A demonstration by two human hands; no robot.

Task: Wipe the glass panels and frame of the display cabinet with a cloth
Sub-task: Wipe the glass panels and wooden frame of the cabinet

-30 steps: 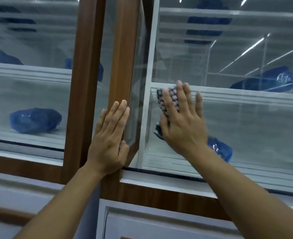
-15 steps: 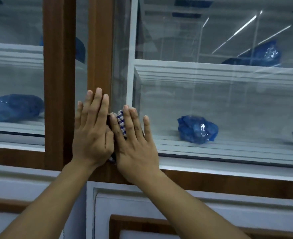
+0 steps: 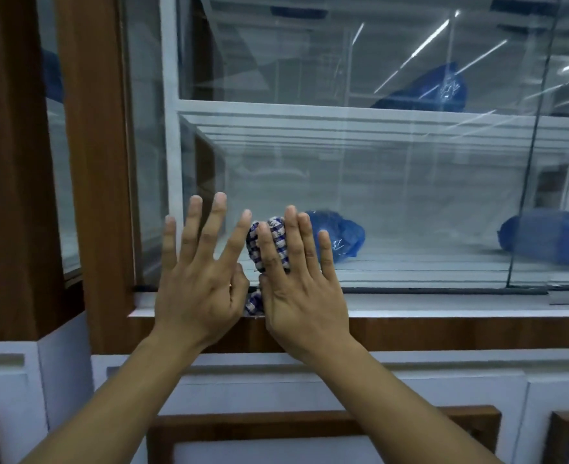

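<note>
A display cabinet with brown wooden frame posts (image 3: 98, 155) and a large glass panel (image 3: 360, 182) fills the view. My right hand (image 3: 301, 286) presses a blue-and-white checked cloth (image 3: 276, 244) flat against the bottom left of the glass, fingers straight. The cloth peeks out above my fingers and below my thumb, near the sill. My left hand (image 3: 197, 279) lies flat on the same glass just left of the cloth, fingers spread and straight, holding nothing.
White shelves (image 3: 376, 118) stand behind the glass with blue plastic-wrapped bundles (image 3: 338, 236) on them. A brown wooden sill (image 3: 443, 333) runs under the glass. White lower cabinet doors with brown trim (image 3: 309, 420) lie below. Another glass panel (image 3: 58, 162) sits to the left.
Both hands have shifted right, off the wooden post and onto the glass. My right hand came down from the upper shelf level to the bottom of the panel with the cloth. My left fingers have spread.
</note>
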